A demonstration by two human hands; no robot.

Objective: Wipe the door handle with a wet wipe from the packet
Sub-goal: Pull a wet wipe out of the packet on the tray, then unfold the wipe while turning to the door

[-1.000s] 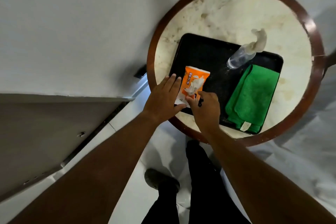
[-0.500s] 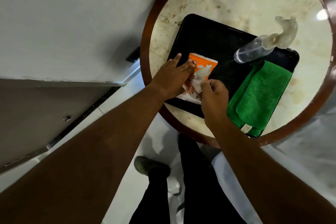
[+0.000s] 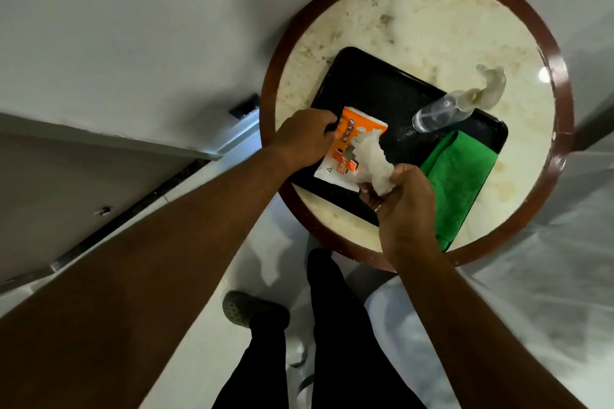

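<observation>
The orange packet (image 3: 349, 146) — lettering unreadable — is pinned by the left hand (image 3: 305, 138); a wet wipe (image 3: 373, 159), now drawn further out than before, is pinched in the right hand (image 3: 407, 206).

Seen from above: left hand (image 3: 304, 138) pinning an orange wipe packet (image 3: 352, 146) on a black tray (image 3: 362, 83), right hand (image 3: 403, 199) gripping a crumpled white wipe (image 3: 372, 159) above it; spray bottle (image 3: 445, 111) and green cloth (image 3: 455, 176) alongside, round marble tabletop (image 3: 398, 26) beneath.
</observation>
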